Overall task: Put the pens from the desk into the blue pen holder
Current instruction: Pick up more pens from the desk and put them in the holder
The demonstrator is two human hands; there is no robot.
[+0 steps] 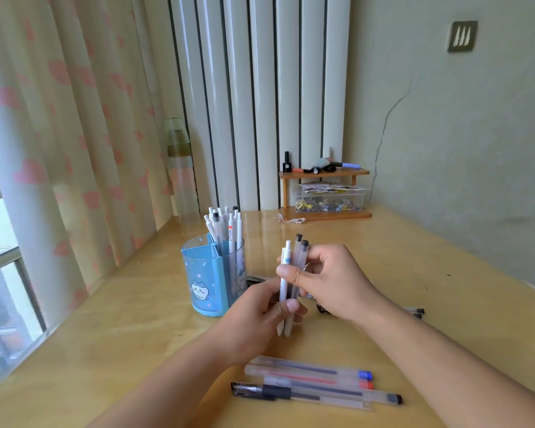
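Observation:
An upright bundle of pens (292, 273), white and frosted with dark caps, is held over the desk by both hands. My left hand (260, 316) grips its lower part and my right hand (331, 282) pinches its upper part. Just left of the bundle stands the blue pen holder (207, 279) with a cat picture, several white pens (226, 227) sticking out of its back compartment. Several loose pens (315, 384) with blue, red and black caps lie on the desk near me. More pen ends (416, 312) show behind my right wrist.
The wooden desk (136, 335) meets a curtain and window on the left. A small wooden shelf (325, 193) with a clear box of small items stands at the back by the radiator. A clear bottle (181, 168) stands at the back left corner.

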